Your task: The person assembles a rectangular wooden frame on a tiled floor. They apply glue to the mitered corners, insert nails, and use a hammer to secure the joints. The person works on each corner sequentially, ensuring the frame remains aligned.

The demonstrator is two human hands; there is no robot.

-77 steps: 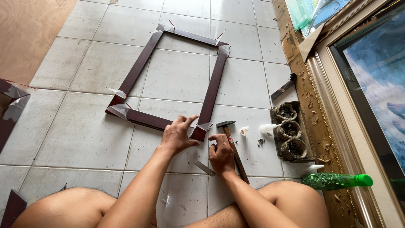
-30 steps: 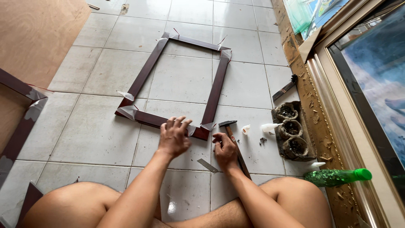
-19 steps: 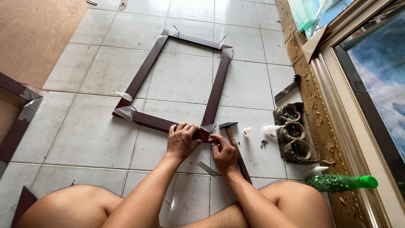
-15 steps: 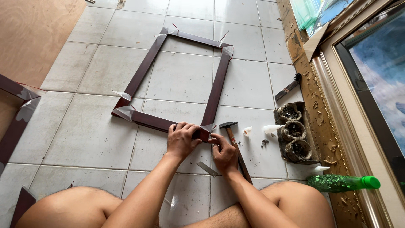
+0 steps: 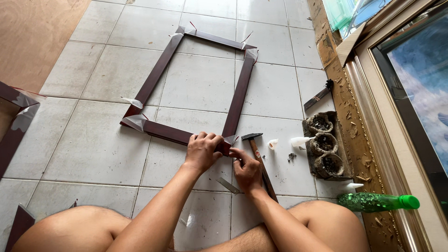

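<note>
Left hand [image 5: 201, 150] grips the dark frame [image 5: 196, 88] corner; right hand [image 5: 247, 170] pinches beside it; slipping fingers could misalign the joint.

Framing workshop floor: grey tiled floor [image 5: 93, 154] with dark wooden frame [image 5: 186, 84] at twelve o'clock, hammer [image 5: 257, 156] and tray of fasteners [image 5: 324, 147] at two, ornate moulding [image 5: 368, 116] at three.

Both hands side by side, fingers curled: left [image 5: 201, 150], right [image 5: 246, 169].
</note>
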